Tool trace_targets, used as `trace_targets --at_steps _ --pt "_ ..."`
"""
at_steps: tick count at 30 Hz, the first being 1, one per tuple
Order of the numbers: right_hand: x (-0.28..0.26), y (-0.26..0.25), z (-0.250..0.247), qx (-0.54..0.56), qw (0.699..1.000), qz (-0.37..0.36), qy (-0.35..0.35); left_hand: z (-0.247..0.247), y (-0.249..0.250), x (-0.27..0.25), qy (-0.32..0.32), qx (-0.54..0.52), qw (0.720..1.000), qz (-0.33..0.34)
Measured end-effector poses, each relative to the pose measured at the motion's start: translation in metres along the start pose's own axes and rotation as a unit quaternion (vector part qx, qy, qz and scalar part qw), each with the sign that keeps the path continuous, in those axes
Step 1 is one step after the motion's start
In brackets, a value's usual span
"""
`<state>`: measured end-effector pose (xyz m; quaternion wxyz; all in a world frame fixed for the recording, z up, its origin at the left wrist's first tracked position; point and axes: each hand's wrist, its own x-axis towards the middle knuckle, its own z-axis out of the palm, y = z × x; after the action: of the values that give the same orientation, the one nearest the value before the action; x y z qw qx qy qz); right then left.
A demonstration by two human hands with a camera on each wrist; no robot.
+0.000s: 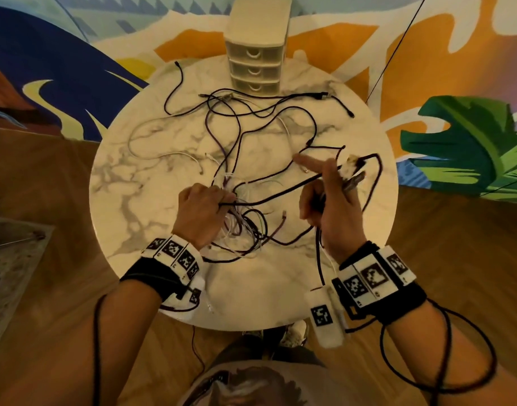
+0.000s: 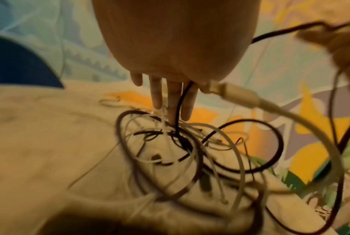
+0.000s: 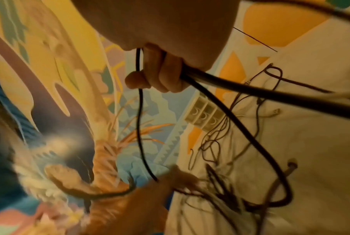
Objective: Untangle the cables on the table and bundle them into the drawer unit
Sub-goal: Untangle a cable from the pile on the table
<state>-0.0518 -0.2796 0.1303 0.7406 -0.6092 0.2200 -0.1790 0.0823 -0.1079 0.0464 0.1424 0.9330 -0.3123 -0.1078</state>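
A person's left hand (image 1: 203, 210) grips a knot of black and white cables (image 1: 245, 227) above the near part of a round marble surface (image 1: 152, 183), its fingers (image 2: 187, 101) reaching down into the loops with a black cable running between them. To the right, the right hand (image 1: 329, 206) is curled around a black cable (image 1: 283, 194) that stretches across to the left hand, index finger pointing out over the marble. More loose cables (image 1: 239, 118) sprawl across the middle and far side. A cream three-drawer unit (image 1: 256, 58) stands upright at the far edge, drawers closed, cable ends lying just in front of it.
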Motion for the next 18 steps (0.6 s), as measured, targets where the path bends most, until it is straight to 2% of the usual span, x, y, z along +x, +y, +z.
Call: trace_targets --at_steps 3,5,7,8,11,14,18 --pt "-0.005 0.006 0.006 -0.036 0.999 0.011 -0.029 -0.027 0.016 0.001 0.08 -0.03 0.995 0.052" --pt "-0.004 0.004 0.009 -0.035 0.999 0.01 -0.009 -0.038 0.019 0.006 0.134 -0.169 0.976 0.042" --pt "0.001 -0.002 0.009 -0.024 1.0 0.001 0.02 -0.037 0.016 0.011 0.151 -0.258 0.954 0.008" --pt "0.004 -0.004 0.008 -0.015 0.999 -0.001 0.036 -0.031 0.012 0.01 0.134 -0.23 0.964 -0.001" --pt "0.01 -0.011 0.0 0.022 0.995 0.003 0.097 -0.003 -0.01 -0.002 0.065 -0.051 0.996 0.013" --pt "0.011 -0.016 -0.01 0.063 0.989 0.015 0.135 0.015 -0.03 -0.007 0.018 0.018 1.0 0.013" --pt "0.009 -0.017 -0.012 0.125 0.979 0.029 0.159 0.018 -0.027 -0.004 0.009 0.079 0.996 0.035"
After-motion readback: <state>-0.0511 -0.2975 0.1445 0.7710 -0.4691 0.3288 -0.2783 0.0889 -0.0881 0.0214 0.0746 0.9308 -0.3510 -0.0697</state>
